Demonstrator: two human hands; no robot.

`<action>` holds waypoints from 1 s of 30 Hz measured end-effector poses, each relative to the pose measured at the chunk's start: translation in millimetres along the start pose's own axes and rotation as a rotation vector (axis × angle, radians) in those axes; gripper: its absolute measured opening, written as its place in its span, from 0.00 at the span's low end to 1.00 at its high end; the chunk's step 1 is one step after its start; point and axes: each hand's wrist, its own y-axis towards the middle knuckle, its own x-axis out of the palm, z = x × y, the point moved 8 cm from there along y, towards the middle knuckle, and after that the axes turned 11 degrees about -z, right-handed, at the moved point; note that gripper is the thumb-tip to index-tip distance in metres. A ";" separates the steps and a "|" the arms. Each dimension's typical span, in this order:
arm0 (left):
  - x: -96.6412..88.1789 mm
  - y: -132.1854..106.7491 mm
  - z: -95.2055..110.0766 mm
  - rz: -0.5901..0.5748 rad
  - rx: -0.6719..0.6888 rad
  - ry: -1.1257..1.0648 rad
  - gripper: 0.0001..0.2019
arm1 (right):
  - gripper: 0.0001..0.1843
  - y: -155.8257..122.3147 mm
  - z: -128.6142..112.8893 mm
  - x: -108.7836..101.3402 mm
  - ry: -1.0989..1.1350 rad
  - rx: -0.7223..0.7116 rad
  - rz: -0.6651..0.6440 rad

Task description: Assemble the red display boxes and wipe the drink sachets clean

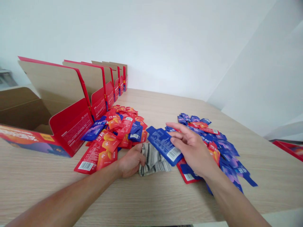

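My left hand (131,160) is closed around a grey and white striped cloth (151,159), which rests crumpled on the table. Between the thumb and fingers of my right hand (187,142) is a blue pouch (163,143), its barcode side up, held tilted just above the cloth's right part. Left of the cloth lies a heap of mostly red pouches (105,146) with a few blue ones among them. Under and behind my right hand spreads a second heap, mostly blue pouches (227,151) with some red ones; my hand and forearm hide part of it.
Several open red cardboard boxes (78,129) stand in a row along the left, lids raised, running back toward the wall. A red-edged item (288,149) shows at the far right. The pale wood table (151,198) ends at a white wall behind.
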 end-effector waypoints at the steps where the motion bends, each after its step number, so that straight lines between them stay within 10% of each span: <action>1: 0.1 0.1 -0.2 -0.004 0.003 -0.001 0.27 | 0.27 14.4 -0.9 4.4 0.066 -0.010 0.003; 11: 2.1 -0.4 -2.1 -0.023 -0.003 -0.022 0.28 | 0.16 175.8 1.7 110.8 0.008 0.018 -0.088; 18: -0.1 -2.7 -0.7 -0.013 0.010 -0.028 0.28 | 0.10 188.2 2.6 128.7 -0.333 -0.057 -0.163; 24: -0.2 -2.0 -0.5 -0.005 -0.009 0.023 0.31 | 0.17 159.6 -7.3 62.3 -0.938 -0.163 -0.146; 30: 0.8 0.7 -0.3 -0.005 -0.003 0.036 0.31 | 0.21 143.4 37.8 -103.0 -1.229 0.219 -0.077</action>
